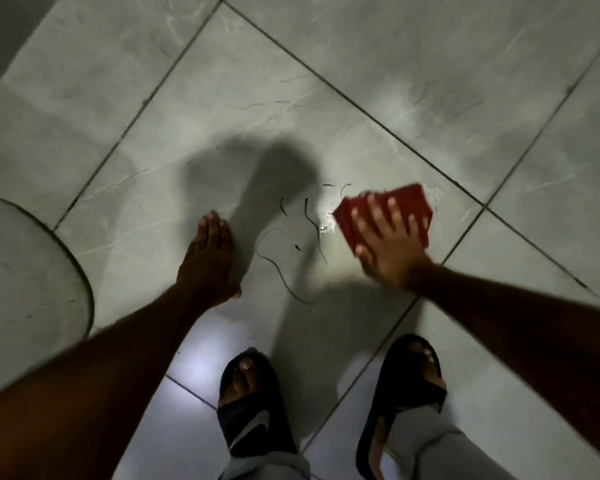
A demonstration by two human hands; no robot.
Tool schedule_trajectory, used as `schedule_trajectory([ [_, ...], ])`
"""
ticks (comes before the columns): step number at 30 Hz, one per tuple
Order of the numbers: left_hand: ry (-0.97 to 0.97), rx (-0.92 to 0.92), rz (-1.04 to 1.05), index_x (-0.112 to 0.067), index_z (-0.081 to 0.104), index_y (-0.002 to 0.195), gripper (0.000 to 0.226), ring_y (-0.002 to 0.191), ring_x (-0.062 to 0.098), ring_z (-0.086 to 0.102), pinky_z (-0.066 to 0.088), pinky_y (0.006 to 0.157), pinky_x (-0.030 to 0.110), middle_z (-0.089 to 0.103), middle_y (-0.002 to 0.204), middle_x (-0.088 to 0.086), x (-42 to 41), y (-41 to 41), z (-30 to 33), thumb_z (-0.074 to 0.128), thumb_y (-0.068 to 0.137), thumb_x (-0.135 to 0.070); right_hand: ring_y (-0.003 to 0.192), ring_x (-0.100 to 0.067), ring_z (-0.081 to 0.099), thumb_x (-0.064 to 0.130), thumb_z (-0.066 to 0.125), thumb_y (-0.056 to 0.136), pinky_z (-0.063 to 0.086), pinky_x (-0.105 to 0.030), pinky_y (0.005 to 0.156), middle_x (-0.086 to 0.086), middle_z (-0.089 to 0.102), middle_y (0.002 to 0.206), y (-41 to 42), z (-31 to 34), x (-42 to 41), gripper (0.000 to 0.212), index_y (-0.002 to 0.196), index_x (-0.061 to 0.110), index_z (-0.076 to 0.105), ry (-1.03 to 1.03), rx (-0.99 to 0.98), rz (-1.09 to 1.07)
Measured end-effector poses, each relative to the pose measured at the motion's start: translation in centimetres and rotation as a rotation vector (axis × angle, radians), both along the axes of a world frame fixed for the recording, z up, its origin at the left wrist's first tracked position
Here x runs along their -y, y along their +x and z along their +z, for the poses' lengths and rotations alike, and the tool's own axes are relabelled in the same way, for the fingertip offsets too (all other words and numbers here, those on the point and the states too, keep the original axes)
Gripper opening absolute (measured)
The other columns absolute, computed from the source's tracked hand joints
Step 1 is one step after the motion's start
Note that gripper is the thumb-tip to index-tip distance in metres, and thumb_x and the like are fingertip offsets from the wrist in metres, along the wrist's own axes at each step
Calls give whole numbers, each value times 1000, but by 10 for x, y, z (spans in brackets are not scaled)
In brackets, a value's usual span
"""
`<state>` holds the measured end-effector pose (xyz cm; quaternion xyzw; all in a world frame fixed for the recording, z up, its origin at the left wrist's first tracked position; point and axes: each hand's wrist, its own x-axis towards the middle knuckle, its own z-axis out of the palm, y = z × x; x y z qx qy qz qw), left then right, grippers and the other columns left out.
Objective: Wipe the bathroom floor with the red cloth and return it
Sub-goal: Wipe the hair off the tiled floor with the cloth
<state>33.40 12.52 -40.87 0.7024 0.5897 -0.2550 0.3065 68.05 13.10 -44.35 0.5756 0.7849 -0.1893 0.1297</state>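
Red cloth (392, 216), folded, lies flat on grey tile floor (326, 81). Right hand (388, 247) presses down on cloth, fingers spread over top, palm at near edge; flat press, not clenched. Small wet patch (324, 228) just left of grip, touching cloth edge. Dark hair strands (284, 251) farther left, between both hands. Left hand (210, 258) flat on tile, fingers together, holding nothing. Black slides (253, 407) nearer than grip.

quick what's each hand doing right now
Left hand: open, flat on the grey tiled floor, holding nothing.
Right hand: open, fingers spread, pressing the folded red cloth onto the floor.
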Motion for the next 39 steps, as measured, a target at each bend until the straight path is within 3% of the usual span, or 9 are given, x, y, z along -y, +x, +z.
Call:
schedule_trajectory([
  [5, 8, 20, -22, 0, -19, 147, 140, 146, 38, -19, 7, 124, 45, -23, 157, 23, 1, -6, -1, 80, 63, -53, 145, -48, 0, 53, 26, 89, 11, -72, 108, -12, -4, 163, -27, -15, -99, 70, 150, 33, 0, -28, -23, -342],
  [11, 13, 7, -5, 0, -19, 147, 141, 146, 39, -18, 8, 123, 47, -23, 157, 23, 1, -2, 9, 81, 62, -52, 144, -47, 14, 43, 51, 82, 31, -71, 102, -14, 13, 162, -36, 21, 104, 79, 152, 28, 17, -181, -14, 36],
  [14, 28, 25, 51, 0, -17, 147, 142, 146, 39, -17, 9, 123, 49, -22, 157, 23, 4, -4, 8, 83, 61, -50, 147, -41, -2, 50, 47, 84, 19, -70, 109, -6, -9, 163, -4, 13, 65, 84, 152, 35, 0, -222, 28, 68],
  [19, 39, 38, 41, 0, -18, 147, 143, 146, 39, -19, 10, 123, 49, -23, 157, 23, 5, -10, -3, 82, 60, -54, 146, -44, -7, 46, 52, 89, 9, -70, 111, -6, -13, 163, -8, -9, -63, 84, 151, 36, -3, -98, -31, -395],
  [22, 44, 51, 44, -1, -19, 147, 143, 146, 38, -19, 10, 123, 49, -24, 157, 22, 6, -10, -3, 82, 60, -53, 146, -45, -5, 50, 42, 89, 9, -71, 110, -10, -7, 163, -41, -13, -32, 77, 152, 33, 1, -27, -78, -481],
  [27, 35, 39, 56, -1, -19, 147, 143, 146, 39, -18, 11, 123, 50, -24, 157, 23, 5, -7, 2, 83, 61, -50, 145, -47, 4, 46, 45, 89, 22, -74, 105, -10, -8, 159, -37, 8, 120, 73, 152, 28, 11, -222, -60, -168],
  [33, 41, 27, 67, -2, -19, 147, 144, 147, 37, -17, 12, 122, 49, -24, 157, 21, 5, -8, -2, 84, 59, -51, 145, -46, -3, 46, 47, 93, 11, -70, 110, -8, -11, 163, 11, -1, -22, 74, 153, 32, 5, -133, 4, -255],
  [36, 58, 29, 51, -2, -19, 147, 144, 147, 36, -17, 12, 123, 48, -23, 158, 21, 6, -9, -6, 82, 59, -53, 145, -45, -6, 40, 55, 87, 6, -70, 112, -4, -10, 164, -48, -3, -74, 82, 151, 37, 5, -135, -53, -323],
  [39, 54, 28, 49, -3, -19, 147, 142, 147, 35, -17, 9, 123, 46, -23, 158, 20, 7, -13, -5, 80, 60, -56, 146, -44, 0, 38, 56, 82, 12, -73, 108, -5, 0, 164, -128, -1, -33, 82, 151, 36, 11, -45, -68, -89],
])
